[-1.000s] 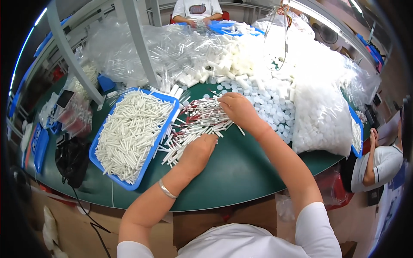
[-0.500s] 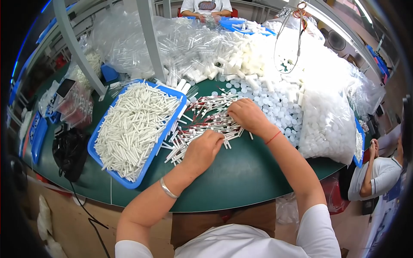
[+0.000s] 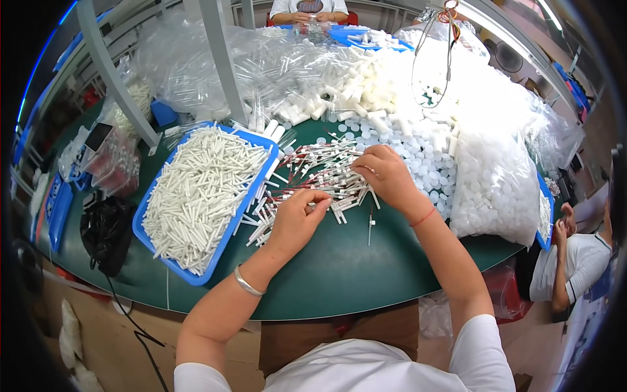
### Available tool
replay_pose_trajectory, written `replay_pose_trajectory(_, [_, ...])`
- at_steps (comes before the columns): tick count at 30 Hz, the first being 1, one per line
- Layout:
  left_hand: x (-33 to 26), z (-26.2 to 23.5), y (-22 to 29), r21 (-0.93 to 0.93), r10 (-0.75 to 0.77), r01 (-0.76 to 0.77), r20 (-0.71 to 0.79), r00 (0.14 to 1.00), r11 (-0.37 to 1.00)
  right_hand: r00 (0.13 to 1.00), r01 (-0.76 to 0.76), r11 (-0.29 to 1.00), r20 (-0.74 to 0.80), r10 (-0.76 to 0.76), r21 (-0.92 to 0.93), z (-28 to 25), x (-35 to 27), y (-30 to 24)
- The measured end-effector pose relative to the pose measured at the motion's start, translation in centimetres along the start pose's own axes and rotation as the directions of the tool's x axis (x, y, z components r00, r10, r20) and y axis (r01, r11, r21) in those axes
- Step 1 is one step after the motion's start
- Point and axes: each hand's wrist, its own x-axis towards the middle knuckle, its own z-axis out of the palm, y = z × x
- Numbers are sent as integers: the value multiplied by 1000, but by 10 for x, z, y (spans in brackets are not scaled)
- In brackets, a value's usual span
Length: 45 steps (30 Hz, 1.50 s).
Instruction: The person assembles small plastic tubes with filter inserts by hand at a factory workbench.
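Left hand (image 3: 295, 219) pinches one thin swab stick from the loose pile (image 3: 313, 176) beside the blue tray (image 3: 147, 245) — light, stiff, likely snappable. Right hand (image 3: 385, 173) curls over the pile, fingers closing on sticks; best gripped mid-shaft.

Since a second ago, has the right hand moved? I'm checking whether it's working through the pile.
Yes. The right hand drew back from the loose white caps toward the near table edge, onto the thin red-and-white tubes.

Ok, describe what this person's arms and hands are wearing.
Both forearms are bare, with short white sleeves at the shoulders. The left hand has a thin silver bangle at the wrist. The right hand has a thin red string bracelet. No gloves.
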Motion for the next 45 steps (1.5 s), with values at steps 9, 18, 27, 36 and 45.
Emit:
replay_pose_trajectory(9, [-1, -2, 5, -325, -186, 226, 150, 971, 918, 782, -608, 405, 426, 455, 683, -24, -18, -59])
replay_pose_trajectory(18, [-4, 4, 6, -393, -205, 274, 208, 956, 878, 760, -366, -43, 325, 562, 930, -9, -25, -60])
replay_pose_trajectory(27, [-5, 5, 4, -430, -194, 277, 227, 954, 859, 771, -341, -74, 324, 548, 937, -6, -25, -62])
replay_pose_trajectory(36, [-5, 3, 13, -429, -219, 326, 279, 935, 842, 842, -417, 164, 312, 440, 894, -2, -34, -66])
replay_pose_trajectory(45, [-11, 4, 37, -468, -174, 328, 342, 923, 821, 837, -482, 165, 396, 378, 861, -40, -32, -68])
